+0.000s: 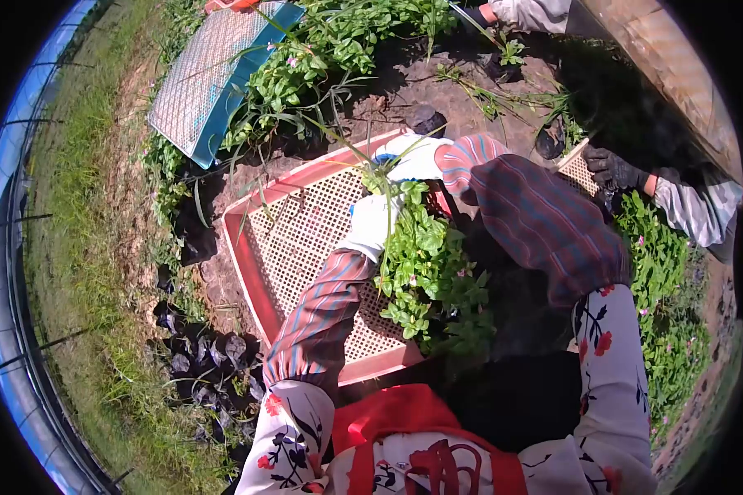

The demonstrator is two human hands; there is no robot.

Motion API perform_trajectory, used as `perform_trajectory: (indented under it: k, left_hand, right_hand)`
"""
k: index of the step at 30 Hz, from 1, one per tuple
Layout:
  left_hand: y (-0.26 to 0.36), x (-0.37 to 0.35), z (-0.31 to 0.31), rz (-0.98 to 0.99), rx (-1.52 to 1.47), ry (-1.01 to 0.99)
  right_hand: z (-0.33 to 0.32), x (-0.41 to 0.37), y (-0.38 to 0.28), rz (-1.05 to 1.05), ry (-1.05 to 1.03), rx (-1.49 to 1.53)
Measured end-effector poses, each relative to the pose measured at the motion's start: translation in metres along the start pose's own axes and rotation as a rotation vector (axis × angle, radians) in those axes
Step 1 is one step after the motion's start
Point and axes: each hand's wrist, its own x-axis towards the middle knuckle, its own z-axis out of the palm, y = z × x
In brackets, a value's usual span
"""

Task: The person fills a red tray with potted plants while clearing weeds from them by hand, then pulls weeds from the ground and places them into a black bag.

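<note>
Left hand: the white-gloved left hand [371, 223] is over the crate, at the near side of the stems, fingers partly curled; I cannot tell how tightly they close.
Right hand: the white-gloved right hand [414, 158] is just beyond the left one, by the crate's far edge, palm turned away; its grip is hidden, so I cannot tell what it has hold of.
Plants: the leafy green plants [425, 239] stand in a clump along the crate's right side, partly covering it, their upper stems between and beside the two hands.
Crate: the red-rimmed crate [243, 256] with a cream lattice bottom lies tilted in view on the soil [223, 289], under the left forearm.
Sleeves: striped oversleeves [549, 219] cover both forearms, above a red apron [392, 412].
Blue tray: the blue tray [231, 107] with a pale grid leans among greenery at the upper left.
Pots: dark pots [215, 363] crowd together at the lower left, beside grass [82, 247].
Co-worker: a dark-gloved hand [615, 169] at the right is next to a small tan lattice piece [579, 171].
</note>
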Motion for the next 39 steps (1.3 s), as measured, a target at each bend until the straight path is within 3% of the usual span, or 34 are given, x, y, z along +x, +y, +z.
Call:
perform_trajectory:
  k: [3, 5, 7, 8, 9, 11, 12, 14, 15, 16, 17, 18, 19, 20, 21, 22, 23, 24, 25, 26, 27, 28, 30, 32, 33, 34, 35, 36, 38, 39]
  left_hand:
    - [0.001, 0.000, 0.009, -0.173, -0.046, -0.009]
    - [-0.005, 0.000, 0.009, -0.033, -0.088, 0.021]
    - [-0.008, -0.002, 0.011, 0.017, -0.150, 0.012]
    - [-0.008, -0.002, 0.014, 0.050, -0.064, -0.013]
    - [-0.008, -0.001, 0.015, 0.087, 0.024, -0.040]
    - [-0.008, -0.005, 0.017, 0.116, 0.110, -0.069]
    - [-0.007, -0.006, 0.016, 0.119, 0.129, -0.088]
    - [-0.007, -0.005, 0.015, 0.123, 0.147, -0.105]
    - [-0.007, -0.003, 0.014, 0.085, 0.105, -0.122]
    - [-0.006, -0.003, 0.014, 0.047, 0.059, -0.136]
    - [-0.006, -0.004, 0.012, 0.122, 0.016, 0.006]
    - [-0.006, -0.003, 0.009, 0.130, 0.018, 0.009]
    - [-0.007, -0.003, 0.006, 0.154, 0.005, -0.014]
    - [-0.007, -0.002, 0.003, 0.173, -0.010, -0.033]
    - [0.003, 0.000, -0.004, 0.144, 0.030, -0.146]
    - [0.020, 0.003, -0.017, 0.085, 0.005, -0.325]
    - [0.009, -0.010, 0.008, 0.262, -0.065, -0.072]
    - [0.013, -0.011, 0.004, 0.203, -0.103, -0.071]
    - [0.020, -0.007, -0.006, 0.101, -0.061, -0.210]
    - [0.020, -0.005, -0.011, 0.136, -0.060, -0.258]
    - [0.024, -0.006, -0.023, 0.111, -0.065, -0.280]
    - [0.019, -0.009, -0.011, 0.085, -0.052, -0.309]
    - [0.018, -0.027, -0.035, 0.097, -0.026, -0.282]
    - [0.008, -0.044, -0.082, -0.260, -0.358, -0.323]
    - [-0.016, -0.063, -0.090, -0.028, -0.131, -0.167]
    - [-0.045, -0.082, -0.099, -0.081, -0.183, 0.035]
    - [-0.076, -0.093, -0.109, -0.155, -0.177, 0.309]
    - [-0.106, -0.105, -0.124, -0.341, -0.112, 0.440]
    - [-0.181, -0.125, -0.138, -0.560, 0.072, 0.569]
    - [-0.209, -0.130, -0.147, -0.648, 0.185, 0.514]
  right_hand:
    - [0.022, 0.011, 0.020, 0.056, 0.025, 0.007]
    - [0.044, 0.023, 0.048, 0.102, 0.145, 0.199]
    - [0.091, 0.054, 0.106, -0.058, 0.426, 1.215]
    - [0.124, 0.067, 0.140, -0.178, 0.523, 1.547]
    - [0.096, 0.050, 0.101, 0.041, 0.479, 1.127]
    - [0.033, 0.013, 0.010, 0.377, 0.201, 0.087]
    - [0.027, 0.013, 0.005, 0.375, 0.201, 0.086]
    - [0.017, 0.010, -0.003, 0.592, 0.473, 0.493]
    - [-0.005, 0.004, -0.013, 0.402, 0.665, 0.784]
    - [-0.025, 0.013, 0.026, 0.252, 0.796, 0.552]
    - [-0.048, 0.009, 0.025, 0.319, 0.917, 0.698]
    - [-0.069, -0.003, 0.022, 0.322, 0.912, 0.418]
    - [-0.077, -0.015, 0.025, 0.416, 0.956, 0.630]
    - [-0.073, -0.027, 0.053, 0.548, 0.986, 0.478]
    - [-0.067, -0.044, 0.086, 0.678, 0.815, 0.263]
    - [-0.052, -0.060, 0.069, 0.891, 0.709, 0.328]
    - [-0.027, -0.077, 0.102, 0.940, 0.683, 0.793]
    - [-0.021, -0.082, 0.090, 0.957, 0.554, 0.767]
    - [-0.025, -0.082, 0.088, 0.602, 0.241, 1.459]
    - [-0.017, -0.072, 0.086, 0.628, 0.470, 1.128]
    - [-0.025, -0.053, 0.063, 0.529, 0.442, 1.098]
    - [-0.026, -0.034, 0.046, 0.466, 0.468, 0.828]
    - [-0.018, -0.003, 0.014, 0.442, 0.318, 0.919]
    - [-0.006, 0.014, 0.011, 0.402, -0.015, 0.418]
    - [0.028, 0.003, 0.065, -0.220, 0.095, 0.603]
    - [0.039, -0.001, 0.071, -0.155, -0.043, 0.826]
    - [0.033, -0.004, 0.056, -0.021, -0.188, 0.031]
    - [0.035, -0.003, 0.057, -0.039, -0.284, -0.047]
    - [0.029, -0.009, 0.025, 0.020, -0.380, -0.137]
    - [0.032, -0.007, 0.031, 0.022, -0.396, -0.072]
